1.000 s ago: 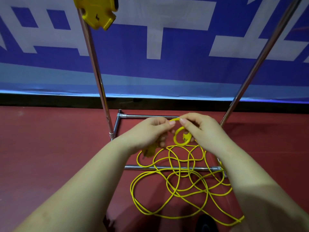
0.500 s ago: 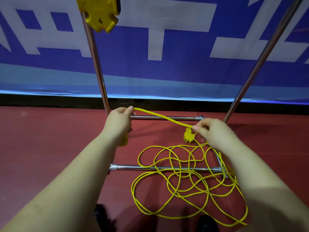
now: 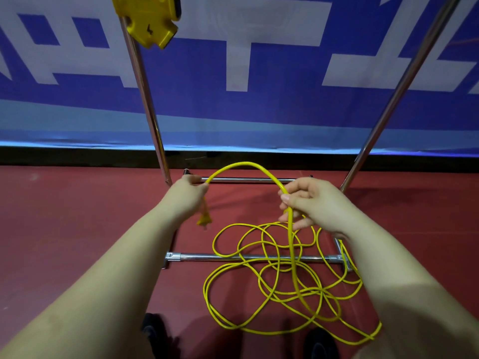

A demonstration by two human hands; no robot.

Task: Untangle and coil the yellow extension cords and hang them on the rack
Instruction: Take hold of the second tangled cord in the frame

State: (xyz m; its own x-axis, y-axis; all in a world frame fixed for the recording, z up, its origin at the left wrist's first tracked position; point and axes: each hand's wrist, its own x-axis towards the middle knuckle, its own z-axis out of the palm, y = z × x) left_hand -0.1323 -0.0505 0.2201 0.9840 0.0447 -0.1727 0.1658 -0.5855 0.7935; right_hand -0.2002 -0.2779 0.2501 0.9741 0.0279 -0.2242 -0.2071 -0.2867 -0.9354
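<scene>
A thin yellow extension cord [image 3: 274,283] lies in tangled loops on the red floor, across the rack's lower bars. My left hand [image 3: 188,195] grips the cord near its plug [image 3: 204,218], which dangles below the hand. From there the cord arches up and over to my right hand [image 3: 308,203], whose fingers curl round it. Below my right hand the cord drops into the tangle. A yellow socket block [image 3: 149,20] of another cord hangs at the top left beside the rack's left post [image 3: 146,99].
The chrome rack has a right post [image 3: 396,92], a front base bar [image 3: 248,257] and a rear base bar [image 3: 248,180]. A blue and white banner [image 3: 259,73] stands behind it. My dark shoes [image 3: 153,332] show at the bottom edge.
My hands moved apart from a close pinch. The stretch of cord between them went from taut to a raised arch, and my right hand slid along the cord, off the plug.
</scene>
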